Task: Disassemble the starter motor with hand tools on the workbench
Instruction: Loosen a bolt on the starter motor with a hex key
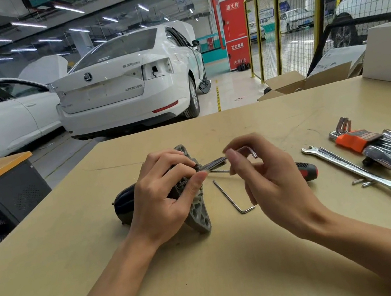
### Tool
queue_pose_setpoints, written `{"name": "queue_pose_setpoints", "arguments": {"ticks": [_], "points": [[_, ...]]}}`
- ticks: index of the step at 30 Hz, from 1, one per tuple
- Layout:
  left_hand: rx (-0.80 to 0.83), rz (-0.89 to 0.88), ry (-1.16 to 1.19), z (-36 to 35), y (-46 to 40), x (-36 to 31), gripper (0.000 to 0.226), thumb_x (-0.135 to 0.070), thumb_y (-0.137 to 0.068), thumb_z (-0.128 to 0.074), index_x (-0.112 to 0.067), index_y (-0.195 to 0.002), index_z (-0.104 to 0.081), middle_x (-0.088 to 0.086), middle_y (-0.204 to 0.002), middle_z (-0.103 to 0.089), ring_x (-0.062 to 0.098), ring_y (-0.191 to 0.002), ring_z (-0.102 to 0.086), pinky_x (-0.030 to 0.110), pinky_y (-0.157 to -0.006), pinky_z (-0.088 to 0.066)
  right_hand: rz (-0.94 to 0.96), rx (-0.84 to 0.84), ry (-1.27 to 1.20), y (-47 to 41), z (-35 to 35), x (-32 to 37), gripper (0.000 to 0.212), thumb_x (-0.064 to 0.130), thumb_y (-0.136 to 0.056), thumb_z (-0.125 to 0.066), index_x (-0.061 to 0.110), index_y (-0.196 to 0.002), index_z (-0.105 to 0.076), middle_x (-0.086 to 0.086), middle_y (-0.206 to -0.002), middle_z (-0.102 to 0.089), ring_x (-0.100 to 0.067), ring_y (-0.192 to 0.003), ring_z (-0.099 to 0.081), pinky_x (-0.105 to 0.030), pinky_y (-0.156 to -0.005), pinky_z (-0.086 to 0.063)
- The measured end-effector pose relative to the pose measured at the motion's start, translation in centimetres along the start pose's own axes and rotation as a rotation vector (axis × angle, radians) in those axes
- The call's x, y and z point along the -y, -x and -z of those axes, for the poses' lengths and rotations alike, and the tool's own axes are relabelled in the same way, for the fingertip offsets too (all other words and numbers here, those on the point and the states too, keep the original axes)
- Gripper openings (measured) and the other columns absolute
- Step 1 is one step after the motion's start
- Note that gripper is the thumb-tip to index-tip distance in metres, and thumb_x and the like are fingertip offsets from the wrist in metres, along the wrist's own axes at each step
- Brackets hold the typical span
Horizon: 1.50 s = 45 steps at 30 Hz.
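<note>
1. The starter motor [192,199] lies on the workbench [184,277] at the centre of the frame; its grey flange points toward the lower centre
2. The left hand [164,199] grips the motor, fingers curled around its body
3. The right hand [265,177] pinches a hex key [219,161] between thumb and fingers; the key's long end reaches to the motor
4. A second hex key [233,199] lies loose just below; a screwdriver handle [307,171] shows behind the right hand
5. Wrenches [362,170] and a hex key set [357,141] lie at the right
</note>
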<state>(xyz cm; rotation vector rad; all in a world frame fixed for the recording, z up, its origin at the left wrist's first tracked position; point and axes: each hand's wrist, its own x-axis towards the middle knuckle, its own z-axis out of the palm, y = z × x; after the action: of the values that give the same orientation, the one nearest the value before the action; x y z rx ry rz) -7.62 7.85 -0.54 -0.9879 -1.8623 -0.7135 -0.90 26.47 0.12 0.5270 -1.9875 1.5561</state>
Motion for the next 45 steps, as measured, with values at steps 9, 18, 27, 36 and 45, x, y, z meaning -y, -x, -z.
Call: {"name": "queue_pose_setpoints", "arguments": {"ticks": [9, 18, 27, 36, 45], "points": [[-0.005, 0.014, -0.007, 0.0, 0.0, -0.1, 0.028, -0.025, -0.092, -0.063, -0.003, -0.077, -0.072, 0.006, -0.087, -0.070, 0.027, -0.095, -0.061, 0.040, -0.083, -0.050, 0.065, -0.046, 0.053, -0.1, -0.1, 0.4, 0.026, 0.050, -0.096, -0.045, 0.035, -0.081, -0.060, 0.008, -0.078, -0.060, -0.020, -0.051, -0.050, -0.040, -0.051, -0.044], [-0.001, 0.017, -0.013, -0.1, 0.0, -0.2, 0.027, -0.024, -0.091, -0.063, -0.002, -0.077, -0.072, 0.007, -0.088, -0.070, 0.027, -0.095, -0.061, 0.036, -0.086, -0.049, -0.021, -0.080, 0.002, -0.3, 0.0, 0.4, 0.037, 0.043, -0.095, -0.046, 0.020, -0.076, -0.067, 0.008, -0.083, -0.058, -0.011, -0.053, -0.056, -0.020, -0.051, -0.043], [0.002, 0.002, -0.003, 0.0, -0.1, 0.0, 0.028, -0.026, -0.091, -0.063, -0.003, -0.076, -0.070, 0.006, -0.088, -0.070, 0.026, -0.096, -0.061, 0.036, -0.087, -0.049, -0.281, -0.151, -0.137, -1.1, 0.5, 0.0, 0.051, 0.055, -0.089, -0.055, 0.016, -0.063, -0.074, 0.002, -0.093, -0.066, -0.011, -0.049, -0.055, -0.022, -0.047, -0.045], [0.001, -0.005, -0.017, 0.0, 0.0, 0.1, 0.028, -0.027, -0.090, -0.065, -0.003, -0.075, -0.069, 0.006, -0.088, -0.070, 0.024, -0.097, -0.060, 0.030, -0.089, -0.047, -0.162, -0.147, -0.006, -0.9, 0.4, -0.4, 0.034, 0.030, -0.099, -0.056, 0.019, -0.069, -0.069, 0.005, -0.090, -0.060, -0.005, -0.050, -0.055, -0.021, -0.054, -0.043], [0.003, 0.005, -0.002, 0.0, 0.0, 0.0, 0.032, -0.029, -0.093, -0.061, -0.004, -0.078, -0.073, 0.006, -0.088, -0.070, 0.024, -0.097, -0.059, 0.036, -0.087, -0.048, -0.081, -0.108, 0.027, -0.7, 0.1, -0.1, 0.027, 0.045, -0.094, -0.048, 0.024, -0.088, -0.064, 0.017, -0.089, -0.052, -0.012, -0.058, -0.055, -0.021, -0.054, -0.042]]}}
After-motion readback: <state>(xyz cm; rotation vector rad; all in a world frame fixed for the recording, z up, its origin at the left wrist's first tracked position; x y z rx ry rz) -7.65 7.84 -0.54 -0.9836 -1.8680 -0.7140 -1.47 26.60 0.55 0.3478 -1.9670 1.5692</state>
